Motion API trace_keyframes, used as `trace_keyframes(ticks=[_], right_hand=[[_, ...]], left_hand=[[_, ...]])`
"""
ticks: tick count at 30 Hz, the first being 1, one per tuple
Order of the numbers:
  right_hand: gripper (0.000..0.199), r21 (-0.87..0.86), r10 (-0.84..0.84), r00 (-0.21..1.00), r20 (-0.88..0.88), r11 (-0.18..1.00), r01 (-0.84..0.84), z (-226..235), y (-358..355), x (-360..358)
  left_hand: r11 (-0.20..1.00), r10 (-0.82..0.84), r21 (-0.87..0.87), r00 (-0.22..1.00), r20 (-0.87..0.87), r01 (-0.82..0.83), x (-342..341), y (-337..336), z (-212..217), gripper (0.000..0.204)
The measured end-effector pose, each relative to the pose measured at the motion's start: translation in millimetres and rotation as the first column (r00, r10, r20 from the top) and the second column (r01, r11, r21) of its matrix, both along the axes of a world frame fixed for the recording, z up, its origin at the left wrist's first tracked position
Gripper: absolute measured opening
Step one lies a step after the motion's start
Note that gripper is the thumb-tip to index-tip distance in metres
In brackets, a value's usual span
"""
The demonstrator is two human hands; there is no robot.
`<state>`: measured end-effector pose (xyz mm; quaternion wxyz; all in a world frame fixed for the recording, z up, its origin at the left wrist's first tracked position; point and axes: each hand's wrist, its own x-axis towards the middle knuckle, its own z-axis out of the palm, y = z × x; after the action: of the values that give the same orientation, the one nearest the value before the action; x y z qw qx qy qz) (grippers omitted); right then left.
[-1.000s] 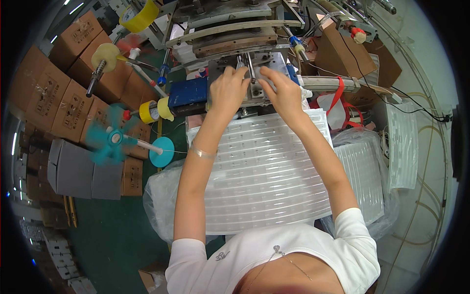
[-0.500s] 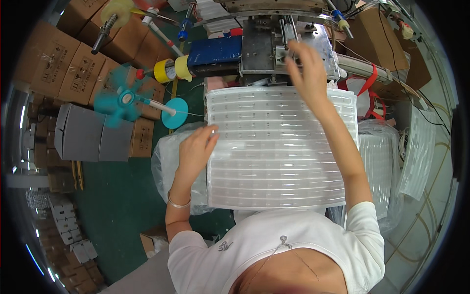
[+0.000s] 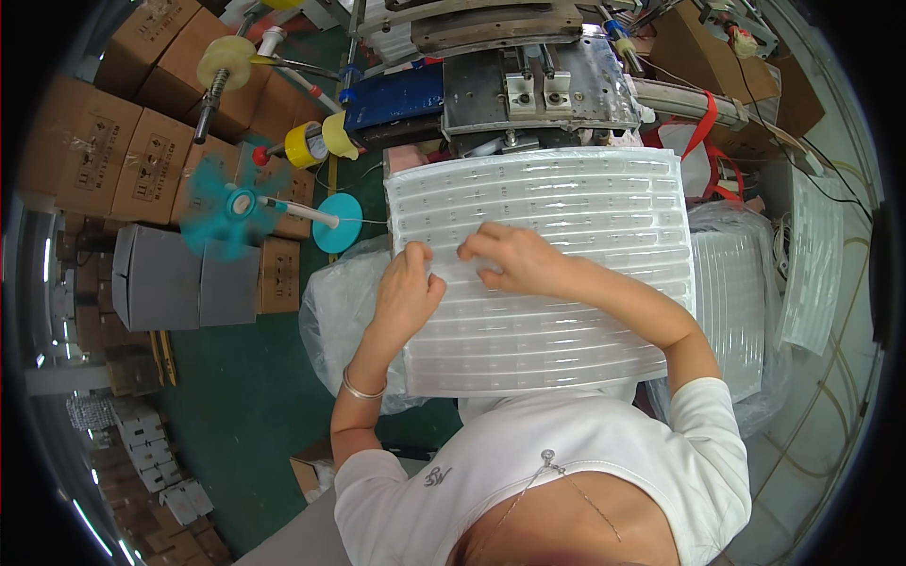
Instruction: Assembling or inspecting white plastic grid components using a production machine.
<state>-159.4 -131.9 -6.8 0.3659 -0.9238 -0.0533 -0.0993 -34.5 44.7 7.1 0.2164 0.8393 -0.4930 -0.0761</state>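
A wide, clear ribbed plastic tray [image 3: 547,354] lies in front of me, with small pieces in its upper rows. My left hand [image 3: 406,297] is over its left part, fingers curled; anything inside them is too small or hidden to make out. Close by on the right, my right hand [image 3: 517,261] hovers above the tray, its bent fingers and thumb apart and nothing visible between them. Beyond the tray's far edge stands a metal machine bed [image 3: 486,99] carrying two small metal brackets [image 3: 538,92].
A teal fan [image 3: 243,203] stands left of the tray, near stacked cardboard boxes [image 3: 80,141] and grey boxes [image 3: 156,278]. A blue plate [image 3: 394,94] and yellow tape roll [image 3: 307,144] adjoin the machine. More ribbed trays in plastic film [image 3: 731,302] lie at right.
My right hand has come back from the machine's brackets to the tray, beside my left hand. My left hand has moved slightly right over the tray.
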Motion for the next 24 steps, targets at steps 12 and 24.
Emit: trace_keyframes(ticks=[12,24], right_hand=[[0.017,0.342,-0.43,0.901,-0.052,0.841,0.42,31,-86,-27],[0.028,0.313,-0.589,0.799,0.119,0.786,0.533,25,-92,-33]], left_hand=[[0.941,-0.338,0.021,0.937,0.091,0.337,-3,-7,-3,0.018],[0.859,0.014,-0.506,0.984,0.175,0.078,12,-121,25,0.032]])
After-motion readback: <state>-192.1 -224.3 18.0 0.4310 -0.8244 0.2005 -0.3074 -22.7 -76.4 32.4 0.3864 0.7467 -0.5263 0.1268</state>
